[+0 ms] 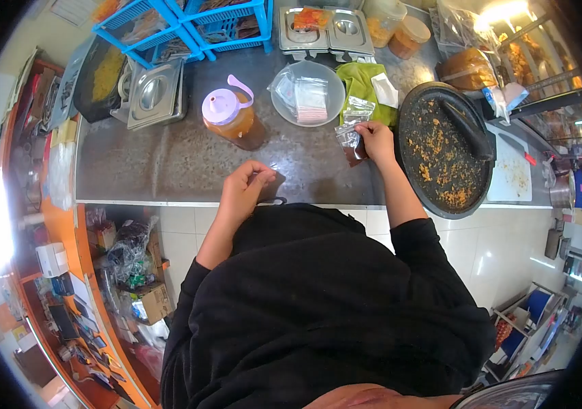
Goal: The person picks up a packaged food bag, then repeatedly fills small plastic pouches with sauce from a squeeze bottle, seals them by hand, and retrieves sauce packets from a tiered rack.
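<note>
i see the right hand [376, 142] pinching a small zip bag [350, 144] near its upper edge, thumb against fingers. the bag is thin, glossy, crinkled clear plastic, with a dark reddish-brown filling in its lower part; it sits over the desk [155, 157], and i cannot tell from here whether its bottom touches the metal. the left hand [242, 185] is over the front edge, fingers bent and thumb drawn toward them; i cannot tell whether anything is gripped there.

just beyond the bag i have a soft, rumpled green cloth [359, 78], and beside that a round translucent bowl [335, 99] carrying a neat stack of flat packets [311, 99]. near the right hand stands a broad, dark, rough-looking mortar [405, 146] scattered with coarse golden crumbs [434, 163], a thick dark pestle [468, 133] leaning across it. beyond the left hand, a squeeze bottle [243, 129] shows amber contents under a smooth lilac lid [221, 105] with a looped strap. the desk itself reads to me as dull, scuffed grey metal.
</note>
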Motion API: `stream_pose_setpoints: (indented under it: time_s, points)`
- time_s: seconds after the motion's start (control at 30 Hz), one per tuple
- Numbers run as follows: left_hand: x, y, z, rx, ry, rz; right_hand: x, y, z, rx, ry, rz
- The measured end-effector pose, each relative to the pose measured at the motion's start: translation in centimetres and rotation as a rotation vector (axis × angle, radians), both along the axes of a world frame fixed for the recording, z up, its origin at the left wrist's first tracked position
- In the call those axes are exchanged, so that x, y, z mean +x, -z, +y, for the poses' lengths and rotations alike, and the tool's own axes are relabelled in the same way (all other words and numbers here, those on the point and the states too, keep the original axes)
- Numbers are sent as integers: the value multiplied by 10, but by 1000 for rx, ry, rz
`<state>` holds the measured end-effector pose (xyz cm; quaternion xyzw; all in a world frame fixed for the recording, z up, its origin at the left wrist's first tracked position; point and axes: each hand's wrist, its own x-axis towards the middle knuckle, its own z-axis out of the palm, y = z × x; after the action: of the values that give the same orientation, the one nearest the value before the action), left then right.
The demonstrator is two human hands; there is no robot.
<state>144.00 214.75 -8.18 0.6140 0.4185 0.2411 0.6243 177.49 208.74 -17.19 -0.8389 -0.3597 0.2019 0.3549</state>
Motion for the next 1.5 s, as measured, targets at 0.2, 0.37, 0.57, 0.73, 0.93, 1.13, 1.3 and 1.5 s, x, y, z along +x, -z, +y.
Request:
stream_pose_setpoints:
  time_s: [0.2,0.37,0.57,0.73,0.93,1.13,1.3,1.5]
  points:
    - [-13,4,5,-49,3,-12,12,16,12,186,171,273]
    - [-16,4,9,-29,28,2,4,10,20,117,267,56]
    - [-16,7,12,-46,52,-7,9,5,15,-8,141,-12]
    - [-15,6,13,-40,86,-19,7,7,15,-28,68,-177]
    - [-17,7,8,-93,32,-124,21,28,20,111,113,87]
    - [-18,8,7,-79,106,-43,18,27,28,176,331,54]
    - [-18,7,6,-76,120,-44,13,24,30,168,416,23]
    - [-16,7,3,-100,67,-80,-1,12,24,119,343,-196]
